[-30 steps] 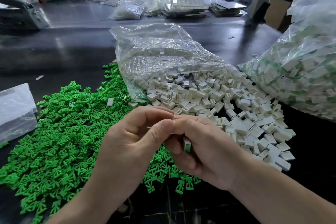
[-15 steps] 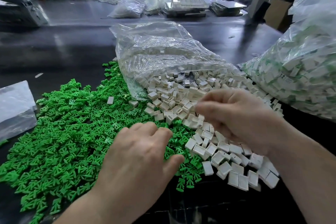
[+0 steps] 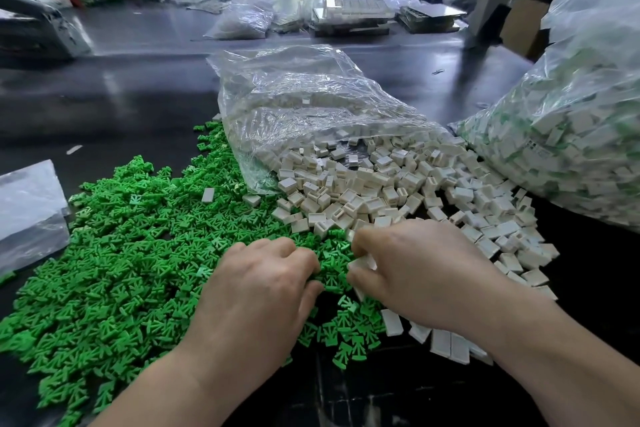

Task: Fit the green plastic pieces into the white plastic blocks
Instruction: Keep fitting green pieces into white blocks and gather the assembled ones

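Note:
A wide heap of green plastic pieces [image 3: 131,253] covers the dark table at the left and centre. White plastic blocks [image 3: 381,191] spill from a clear bag [image 3: 294,104] towards the right. My left hand [image 3: 256,298] lies knuckles up on the right edge of the green heap. Its fingers and thumb curl together round a green piece; the tips are partly buried. My right hand [image 3: 426,274] hovers just right of it, where green and white meet. It pinches one white block [image 3: 362,263] between thumb and fingers. The two hands are nearly touching.
A big clear sack [image 3: 571,135] packed with white blocks showing green stands at the right. A flat plastic bag [image 3: 27,211] lies at the left edge. More bags and stacked trays [image 3: 353,14] sit at the back of the table [image 3: 104,97].
A second ago both hands were pressed together over one block. They then parted, the left onto the green heap, the right onto the white blocks. Now the right has come back beside the left with a white block.

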Demonstrator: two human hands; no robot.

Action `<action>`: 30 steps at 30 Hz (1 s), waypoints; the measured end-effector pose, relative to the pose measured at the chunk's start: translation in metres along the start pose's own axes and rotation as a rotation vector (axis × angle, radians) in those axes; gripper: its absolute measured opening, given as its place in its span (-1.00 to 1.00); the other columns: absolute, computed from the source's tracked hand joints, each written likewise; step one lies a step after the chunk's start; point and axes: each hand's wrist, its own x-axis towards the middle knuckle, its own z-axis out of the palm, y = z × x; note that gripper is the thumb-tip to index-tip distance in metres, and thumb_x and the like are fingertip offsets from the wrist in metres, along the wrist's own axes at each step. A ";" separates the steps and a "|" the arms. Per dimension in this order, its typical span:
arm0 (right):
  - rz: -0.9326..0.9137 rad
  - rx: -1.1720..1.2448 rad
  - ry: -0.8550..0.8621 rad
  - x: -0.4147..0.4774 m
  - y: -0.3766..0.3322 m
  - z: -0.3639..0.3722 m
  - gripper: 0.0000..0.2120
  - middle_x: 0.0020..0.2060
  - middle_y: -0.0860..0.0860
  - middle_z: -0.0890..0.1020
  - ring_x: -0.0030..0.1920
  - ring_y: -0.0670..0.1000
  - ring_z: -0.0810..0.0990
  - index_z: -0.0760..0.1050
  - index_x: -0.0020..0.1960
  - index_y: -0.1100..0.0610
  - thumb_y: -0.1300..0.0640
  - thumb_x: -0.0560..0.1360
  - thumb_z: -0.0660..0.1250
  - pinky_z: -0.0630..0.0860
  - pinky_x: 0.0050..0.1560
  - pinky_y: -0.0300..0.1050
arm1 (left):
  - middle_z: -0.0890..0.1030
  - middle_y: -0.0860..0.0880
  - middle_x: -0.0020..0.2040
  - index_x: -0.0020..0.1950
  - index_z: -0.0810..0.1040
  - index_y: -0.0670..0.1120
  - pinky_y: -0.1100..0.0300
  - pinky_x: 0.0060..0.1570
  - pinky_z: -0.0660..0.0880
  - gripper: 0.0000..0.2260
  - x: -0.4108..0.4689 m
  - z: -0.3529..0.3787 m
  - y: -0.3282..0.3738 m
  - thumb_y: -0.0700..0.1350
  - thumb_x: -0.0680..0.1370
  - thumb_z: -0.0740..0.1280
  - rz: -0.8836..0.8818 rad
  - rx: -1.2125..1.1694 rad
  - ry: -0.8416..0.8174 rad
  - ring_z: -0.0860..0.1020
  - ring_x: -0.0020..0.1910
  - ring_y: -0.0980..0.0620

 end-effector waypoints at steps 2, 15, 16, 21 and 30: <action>-0.011 0.031 0.101 0.001 0.002 0.005 -0.78 -0.29 -0.09 0.52 -0.27 -0.04 0.50 0.39 0.01 0.01 -0.13 0.61 0.12 0.43 -0.32 -0.10 | 0.52 0.16 -0.27 -0.12 0.58 0.08 0.09 -0.21 0.48 -0.89 0.000 0.001 -0.002 0.08 0.52 0.33 0.001 -0.043 0.039 0.50 -0.29 0.10; 0.101 1.821 -0.276 0.007 -0.001 0.002 -0.72 -0.31 0.09 0.56 -0.45 -0.01 0.45 0.71 -0.04 0.05 0.15 0.40 0.24 0.34 -0.55 -0.24 | 0.69 -0.04 -0.19 -0.07 0.65 0.09 0.36 -0.24 0.56 -0.86 0.000 -0.018 0.000 0.03 0.39 0.39 -0.333 -1.230 0.206 0.67 -0.24 0.07; 0.079 1.857 -0.307 0.008 -0.002 0.002 -0.71 -0.30 0.09 0.56 -0.43 0.00 0.46 0.71 -0.02 0.06 0.16 0.41 0.24 0.36 -0.54 -0.22 | 0.69 -0.07 -0.19 -0.08 0.65 0.07 0.37 -0.25 0.55 -0.84 0.000 -0.020 0.001 0.01 0.37 0.40 -0.336 -1.279 0.221 0.67 -0.25 0.05; 0.004 1.862 -0.292 0.006 -0.003 0.003 -0.73 -0.25 0.15 0.57 -0.40 0.02 0.50 0.70 0.07 0.14 0.27 0.42 0.35 0.44 -0.51 -0.19 | 0.69 -0.05 -0.20 -0.11 0.64 0.06 0.35 -0.25 0.56 -0.85 0.000 -0.022 0.003 0.02 0.35 0.41 -0.306 -1.291 0.243 0.67 -0.25 0.05; -0.044 1.646 -0.204 0.002 -0.005 0.002 -0.81 -0.30 0.02 0.58 -0.45 -0.06 0.45 0.69 0.02 0.01 -0.05 0.47 0.45 0.34 -0.56 -0.27 | 0.67 -0.03 -0.22 -0.09 0.64 0.08 0.38 -0.19 0.53 -0.83 -0.002 -0.017 -0.004 0.14 0.44 0.49 -0.337 -1.246 0.257 0.66 -0.22 0.04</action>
